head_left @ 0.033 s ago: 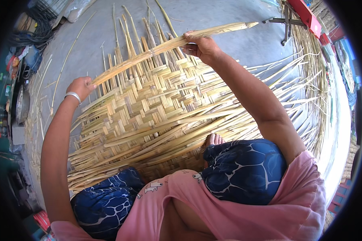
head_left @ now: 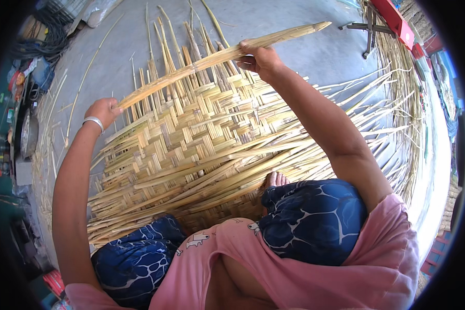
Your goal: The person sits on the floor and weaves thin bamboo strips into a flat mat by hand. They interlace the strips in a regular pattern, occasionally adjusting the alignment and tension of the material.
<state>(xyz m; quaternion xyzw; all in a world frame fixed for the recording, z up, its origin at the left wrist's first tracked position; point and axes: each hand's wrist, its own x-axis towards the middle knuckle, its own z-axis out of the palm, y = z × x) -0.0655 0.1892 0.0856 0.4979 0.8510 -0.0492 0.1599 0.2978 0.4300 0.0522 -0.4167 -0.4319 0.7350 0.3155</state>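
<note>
Bamboo strip [head_left: 212,59] spans between left hand [head_left: 103,111] and right hand [head_left: 261,57].

Outdoor weaving yard, bare concrete floor [head_left: 305,46], half-woven bamboo mat [head_left: 191,139], loose bamboo strips [head_left: 398,93] piled around

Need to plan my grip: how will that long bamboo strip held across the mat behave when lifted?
The bamboo strip probably flexes: it bows between the left hand and right hand. Likely light, being thin. Its tapered far end may whip or snag the woven mat.

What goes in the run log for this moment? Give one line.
left hand: grips bamboo strip end | right hand: grips same strip | woven bamboo mat: beneath, on floor
</note>
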